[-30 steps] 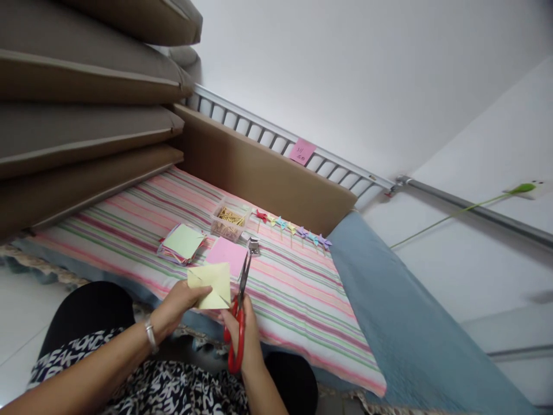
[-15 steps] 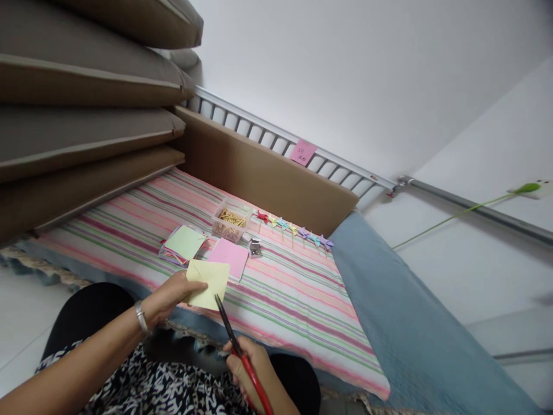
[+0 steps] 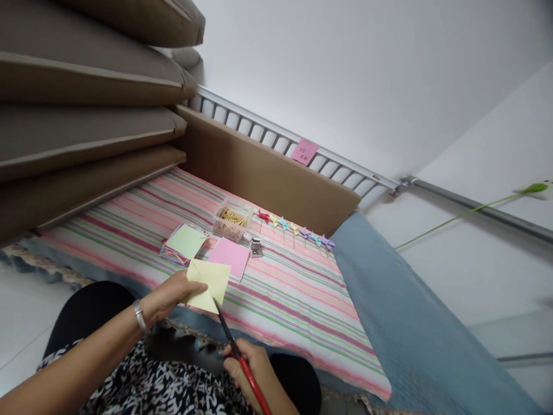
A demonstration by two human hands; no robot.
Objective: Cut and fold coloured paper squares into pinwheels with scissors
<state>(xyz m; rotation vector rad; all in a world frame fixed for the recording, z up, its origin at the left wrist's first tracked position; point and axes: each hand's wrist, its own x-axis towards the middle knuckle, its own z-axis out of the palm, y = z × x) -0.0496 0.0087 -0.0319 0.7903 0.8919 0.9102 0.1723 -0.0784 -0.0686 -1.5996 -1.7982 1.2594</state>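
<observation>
In the lower centre of the frame, our right hand (image 3: 258,362) is clamped round the red-handled scissors (image 3: 245,366), their long axis pointing up and left. The square yellow paper (image 3: 213,278), with no longer axis, lies up-left of that grip, pinched at its left side by our nearer left hand (image 3: 173,295); the blade tips overlap its lower right.

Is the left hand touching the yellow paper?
Touching: the head view shows the left hand holding the yellow paper, thumb lying across its face.
</observation>
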